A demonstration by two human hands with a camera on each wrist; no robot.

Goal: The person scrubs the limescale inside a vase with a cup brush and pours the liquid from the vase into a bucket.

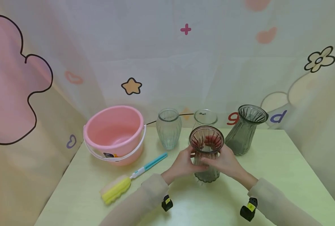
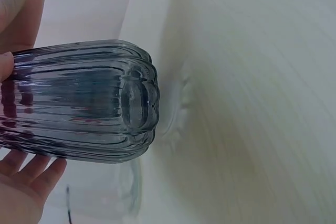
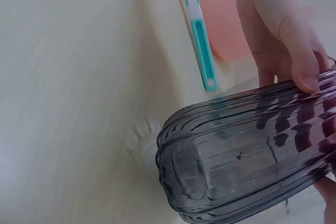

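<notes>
Ribbed smoky-glass vase was held between both hands at the near middle of the pale green table, mouth up and tipped slightly toward the wearer. The left hand was curled against the vase's left side, its thumb across the front of the waist and its fingers wrapped round the back, as the left wrist view showed. The right hand gripped the opposite side, with fingers laid over the front of the body below the neck. In the right wrist view a fingertip pressed on the ribbed wall. Both wrist views showed the vase's base lifted just clear of the table surface, with a faint shadow beneath it; from the head view alone this could not be told.

Behind the held vase stood three more: a clear ribbed vase to the left, a clear glass vase directly behind and partly hidden, and a dark flared vase to the right, just beyond the right hand. A pink bucket with a white handle stood at the far left of the table. A bottle brush with a teal handle and yellow sponge head lay in front of the bucket, well apart from the left hand.
</notes>
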